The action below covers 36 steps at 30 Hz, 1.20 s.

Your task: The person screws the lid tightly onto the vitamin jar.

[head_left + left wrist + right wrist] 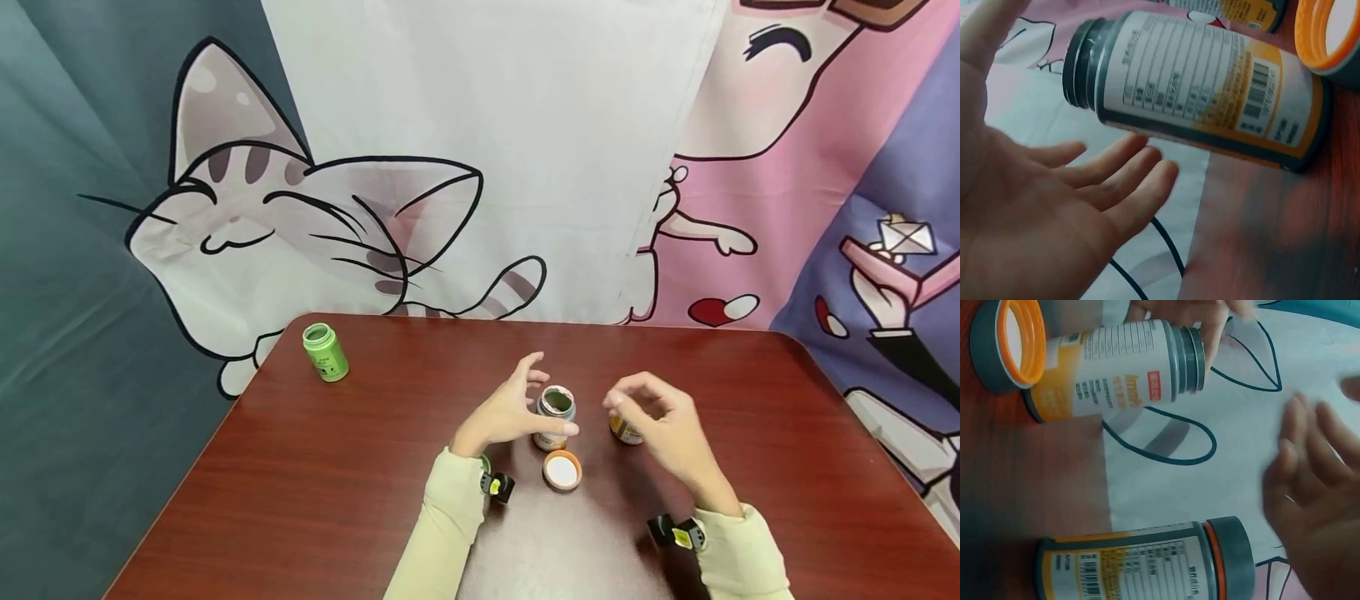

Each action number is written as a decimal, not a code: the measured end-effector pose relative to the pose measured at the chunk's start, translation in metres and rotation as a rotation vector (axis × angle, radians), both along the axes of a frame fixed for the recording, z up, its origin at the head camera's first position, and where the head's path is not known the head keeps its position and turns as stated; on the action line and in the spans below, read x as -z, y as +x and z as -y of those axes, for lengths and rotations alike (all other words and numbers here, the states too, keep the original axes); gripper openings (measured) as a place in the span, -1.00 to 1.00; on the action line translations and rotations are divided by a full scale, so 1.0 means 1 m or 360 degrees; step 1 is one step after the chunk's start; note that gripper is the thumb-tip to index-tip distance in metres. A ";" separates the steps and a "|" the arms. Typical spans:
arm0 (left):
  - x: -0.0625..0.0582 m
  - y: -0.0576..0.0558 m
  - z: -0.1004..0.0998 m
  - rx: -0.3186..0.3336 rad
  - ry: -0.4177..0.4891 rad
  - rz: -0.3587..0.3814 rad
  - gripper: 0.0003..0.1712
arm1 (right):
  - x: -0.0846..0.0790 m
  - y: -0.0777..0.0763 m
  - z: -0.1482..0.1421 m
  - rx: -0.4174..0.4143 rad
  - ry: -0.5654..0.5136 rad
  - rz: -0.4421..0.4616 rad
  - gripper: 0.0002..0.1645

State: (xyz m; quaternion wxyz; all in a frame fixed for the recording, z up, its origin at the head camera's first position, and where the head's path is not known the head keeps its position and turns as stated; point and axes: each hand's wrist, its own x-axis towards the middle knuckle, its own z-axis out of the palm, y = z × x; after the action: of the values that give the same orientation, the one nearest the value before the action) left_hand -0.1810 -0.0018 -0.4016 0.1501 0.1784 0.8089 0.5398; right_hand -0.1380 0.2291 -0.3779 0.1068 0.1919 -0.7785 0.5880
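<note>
The lid (562, 472) lies upturned, just in front of the open jar (558, 412), which is flanked by the left hand (512, 408), fingers spread; contact cannot be told. A grasp seems prepared, calling for those fingers to be closed. Near the capped jar (626, 431), the right hand (667, 423) is loosely curved, empty. Far left, a green jar (326, 353) is seen.

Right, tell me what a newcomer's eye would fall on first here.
Probably the big smiling cat on the left half of the backdrop. Next, the bright green bottle standing alone near the far left corner of the table. Then the uncapped bottle by the left hand, an orange-rimmed lid lying just in front.
</note>
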 end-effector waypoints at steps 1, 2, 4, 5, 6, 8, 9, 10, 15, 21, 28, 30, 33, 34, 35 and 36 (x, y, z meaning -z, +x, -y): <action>0.001 -0.001 0.001 0.0032 -0.0009 0.0008 0.22 | 0.002 -0.001 0.001 -0.0084 0.0076 0.0060 -0.93; 0.002 -0.002 0.002 0.0061 -0.0022 0.0008 0.20 | 0.004 -0.002 0.001 -0.0152 0.0138 0.0119 -0.92; 0.005 -0.004 0.003 0.0116 -0.0041 -0.0009 0.13 | 0.009 -0.003 0.002 -0.0271 0.0234 0.0218 -0.89; 0.006 -0.004 0.003 0.0135 -0.0055 -0.0027 0.10 | 0.012 -0.004 0.003 -0.0320 0.0279 0.0249 -0.89; 0.007 -0.004 0.003 0.0150 -0.0072 -0.0047 0.06 | 0.015 -0.005 0.003 -0.0351 0.0327 0.0266 -0.90; 0.010 -0.006 0.001 0.0166 -0.0133 -0.0118 -0.05 | 0.021 -0.006 0.005 -0.0404 0.0443 0.0293 -0.85; 0.011 -0.006 0.001 0.0170 -0.0170 -0.0158 -0.11 | 0.024 -0.006 0.006 -0.0441 0.0504 0.0307 -0.82; 0.012 -0.007 0.000 0.0172 -0.0213 -0.0201 -0.18 | 0.027 -0.006 0.008 -0.0467 0.0577 0.0319 -0.78; 0.015 -0.007 -0.003 0.0154 -0.0397 -0.0332 -0.40 | 0.036 -0.003 0.013 -0.0499 0.0906 0.0392 -0.60; 0.015 -0.004 -0.004 0.0092 -0.0388 -0.0285 -0.33 | 0.041 0.001 0.022 -0.0425 0.1075 0.0409 -0.39; 0.021 -0.003 -0.005 0.0117 -0.0323 -0.0315 -0.42 | 0.046 0.011 0.042 -0.0107 0.1409 0.0418 -0.19; 0.021 -0.003 -0.006 0.0101 -0.0330 -0.0328 -0.44 | 0.047 0.012 0.046 -0.0025 0.1463 0.0429 -0.13; 0.020 -0.004 -0.007 0.0077 -0.0359 -0.0351 -0.45 | 0.049 0.013 0.050 0.0015 0.1455 0.0446 -0.08; 0.020 -0.005 -0.007 0.0071 -0.0371 -0.0357 -0.45 | 0.050 0.012 0.051 0.0017 0.1444 0.0450 -0.07; 0.020 -0.005 -0.007 0.0069 -0.0381 -0.0364 -0.46 | 0.051 0.012 0.051 0.0018 0.1436 0.0457 -0.07; 0.021 -0.006 -0.008 0.0070 -0.0382 -0.0365 -0.46 | 0.052 0.012 0.052 0.0018 0.1428 0.0459 -0.08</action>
State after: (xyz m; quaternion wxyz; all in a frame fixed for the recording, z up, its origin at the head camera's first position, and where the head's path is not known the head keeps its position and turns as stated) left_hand -0.1869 0.0060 -0.4222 0.0886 0.2374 0.8752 0.4120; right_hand -0.1257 0.1772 -0.4295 -0.0928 0.1312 -0.9636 0.2135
